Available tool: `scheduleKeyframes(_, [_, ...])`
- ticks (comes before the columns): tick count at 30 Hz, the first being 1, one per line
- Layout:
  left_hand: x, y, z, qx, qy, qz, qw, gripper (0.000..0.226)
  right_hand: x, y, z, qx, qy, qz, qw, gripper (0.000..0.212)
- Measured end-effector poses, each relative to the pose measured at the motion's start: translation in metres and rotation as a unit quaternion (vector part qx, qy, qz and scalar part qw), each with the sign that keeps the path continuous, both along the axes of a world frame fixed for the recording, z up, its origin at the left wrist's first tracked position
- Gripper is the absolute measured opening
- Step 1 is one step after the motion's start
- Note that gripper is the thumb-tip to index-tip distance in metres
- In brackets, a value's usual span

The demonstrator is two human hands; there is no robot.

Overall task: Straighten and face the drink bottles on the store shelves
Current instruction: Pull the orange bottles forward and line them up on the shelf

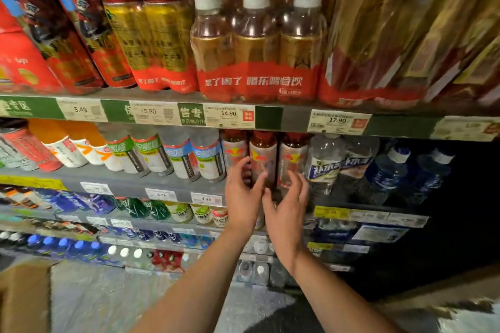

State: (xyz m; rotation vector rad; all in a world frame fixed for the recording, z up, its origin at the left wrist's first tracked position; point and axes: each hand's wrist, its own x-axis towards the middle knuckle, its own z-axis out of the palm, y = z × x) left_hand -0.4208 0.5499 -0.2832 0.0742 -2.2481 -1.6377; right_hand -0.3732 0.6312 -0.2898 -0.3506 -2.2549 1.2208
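- Far left of the second shelf (108, 181): a red and white can (25, 150), then 3 orange bottles (67, 143) with white labels, all leaning thanks to the wide lens.
- Next over, 2 clear bottles with green labels (135, 153) and 2 with blue labels (194, 155), lined up at the shelf edge.
- Middle: 3 red-capped bottles (263, 154) with a red and yellow logo. That's where both hands are.
- Left hand (243, 197) is up at the front of the first 2 red-capped ones, fingers loosely curved and spread, thumb pointing right. Fingertips look to be touching a bottle, but it's too blurry to say it actually grips one.
- Right hand (286, 211) is just beside it, palm facing left, fingers open and reaching at the third red-capped bottle. Nothing clamped in it.
- Right of the hands: clear bottles with blue and white labels (327, 165), then dark blue bottles (389, 170) off in the shadows.
- Shelf above: a shrink-wrapped 3-wide pack of white-capped bottles (257, 43), price tag (228, 115) reading 14.90 under it.
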Motion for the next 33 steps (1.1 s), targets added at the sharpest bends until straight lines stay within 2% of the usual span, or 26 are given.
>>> scheduleKeyframes(3, [0.0,0.009,0.0,-0.011,0.008,0.02,1.0,0.043,0.003,0.003,0.0,-0.005,-0.026,0.015,1.0,0.07])
scheduleKeyframes(10, [-0.002,0.019,0.0,-0.043,0.023,0.06,0.997,0.038,0.003,0.007,0.004,-0.01,-0.059,0.044,0.997,0.074])
scheduleKeyframes(21, [0.005,0.011,0.007,-0.025,0.027,0.038,0.999,0.037,0.008,0.011,0.008,0.026,-0.063,0.07,0.995,0.078])
scheduleKeyframes(24, [0.014,0.009,0.007,-0.016,0.03,0.003,0.999,0.034,0.013,0.011,0.011,0.023,-0.053,0.063,0.996,0.068])
scheduleKeyframes(27, [0.022,0.009,0.005,0.01,0.028,-0.051,0.998,0.032,0.024,0.01,0.013,0.032,-0.045,0.012,0.998,0.055])
scheduleKeyframes(30, [0.025,0.013,0.005,0.019,0.039,-0.082,0.996,0.029,0.034,0.016,0.006,0.053,0.012,-0.036,0.998,0.043])
scheduleKeyframes(33, [0.03,0.024,0.006,0.025,0.023,-0.111,0.993,0.032,0.048,0.028,0.003,-0.018,-0.02,-0.069,0.997,0.038])
